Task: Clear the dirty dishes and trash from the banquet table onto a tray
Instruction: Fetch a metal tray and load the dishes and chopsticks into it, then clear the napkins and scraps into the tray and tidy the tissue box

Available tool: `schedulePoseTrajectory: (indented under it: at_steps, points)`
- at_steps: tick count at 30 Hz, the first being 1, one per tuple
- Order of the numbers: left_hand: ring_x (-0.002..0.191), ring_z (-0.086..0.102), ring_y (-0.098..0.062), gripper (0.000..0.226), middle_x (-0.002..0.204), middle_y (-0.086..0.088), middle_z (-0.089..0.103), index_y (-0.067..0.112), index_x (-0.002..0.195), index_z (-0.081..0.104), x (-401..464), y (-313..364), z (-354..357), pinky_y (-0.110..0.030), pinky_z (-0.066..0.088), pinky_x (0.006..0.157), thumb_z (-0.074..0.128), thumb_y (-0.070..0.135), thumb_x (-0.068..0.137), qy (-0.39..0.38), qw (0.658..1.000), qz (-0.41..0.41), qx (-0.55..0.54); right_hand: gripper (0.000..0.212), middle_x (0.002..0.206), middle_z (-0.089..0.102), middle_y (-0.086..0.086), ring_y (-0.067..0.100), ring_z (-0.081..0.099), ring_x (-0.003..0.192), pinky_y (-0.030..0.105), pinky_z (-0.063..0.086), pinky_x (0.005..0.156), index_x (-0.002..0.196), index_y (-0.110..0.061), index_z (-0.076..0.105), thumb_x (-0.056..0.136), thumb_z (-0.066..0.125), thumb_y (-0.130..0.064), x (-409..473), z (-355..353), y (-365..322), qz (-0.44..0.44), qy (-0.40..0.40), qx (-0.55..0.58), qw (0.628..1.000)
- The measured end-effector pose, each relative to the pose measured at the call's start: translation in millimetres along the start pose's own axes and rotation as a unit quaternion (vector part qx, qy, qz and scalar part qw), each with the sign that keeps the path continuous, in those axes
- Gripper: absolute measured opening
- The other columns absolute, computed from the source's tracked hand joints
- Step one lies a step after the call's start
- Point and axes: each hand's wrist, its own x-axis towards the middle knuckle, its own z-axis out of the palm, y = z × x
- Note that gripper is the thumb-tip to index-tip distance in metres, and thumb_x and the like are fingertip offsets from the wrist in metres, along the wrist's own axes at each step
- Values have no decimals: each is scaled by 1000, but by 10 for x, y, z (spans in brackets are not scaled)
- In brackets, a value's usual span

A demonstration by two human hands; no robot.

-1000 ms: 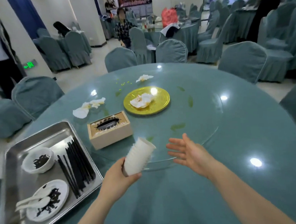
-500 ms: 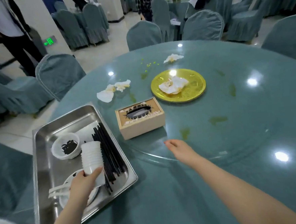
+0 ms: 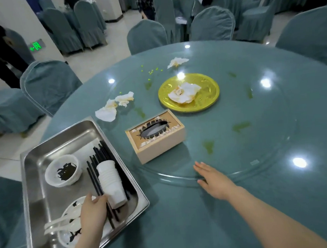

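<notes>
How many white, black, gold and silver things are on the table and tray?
White: 6, bowl, cup stack, plate, and 3 napkin clumps at and
Black: 1 bundle of chopsticks
Gold: 1 plate
Silver: 1 tray
Total: 9

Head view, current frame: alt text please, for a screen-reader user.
The left hand lays a stack of white cups on black chopsticks in a steel tray; the right hand rests open on the glass turntable. A gold plate and crumpled napkins remain on it.
</notes>
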Motion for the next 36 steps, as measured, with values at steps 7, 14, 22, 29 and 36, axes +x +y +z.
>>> schedulePoseTrajectory:
  at_steps: [7,14,22,29,36]
  points:
    - [113,55,-25,57,135,-8,56,10,146,35,-207,158,93,-31,34,86,53,12,92,-40,996,75,-19,59,160,12,-1,14,10,147,30,11,117,151,-13,22,99,41,-35,-360,-361,410,102,2,-3,995]
    - [116,54,-21,50,132,-8,58,15,140,43,-329,291,268,-33,37,96,53,6,92,-75,990,101,-59,31,128,58,1,21,54,117,32,43,96,124,-19,54,96,47,-30,-433,-511,-64,33,91,44,994]
    - [85,60,-7,39,114,-3,66,15,129,52,-259,422,256,-23,47,76,51,3,92,-73,986,125,-78,24,101,63,2,25,61,90,32,43,65,96,-18,55,97,37,-33,-580,-399,-79,122,85,-131,980]
    - [95,60,-10,38,110,-4,68,12,128,53,-227,554,459,-25,44,84,49,1,92,-127,980,121,-90,56,157,23,-3,17,19,145,32,22,116,149,-28,26,96,45,-33,-373,-266,70,34,35,-48,998]
    - [92,59,-7,34,108,-5,68,13,122,54,-153,515,574,-10,40,72,49,-1,92,-140,978,140,-68,65,160,-9,-4,19,-8,147,42,4,118,152,-32,4,97,33,-51,-573,-135,614,112,29,-117,986]
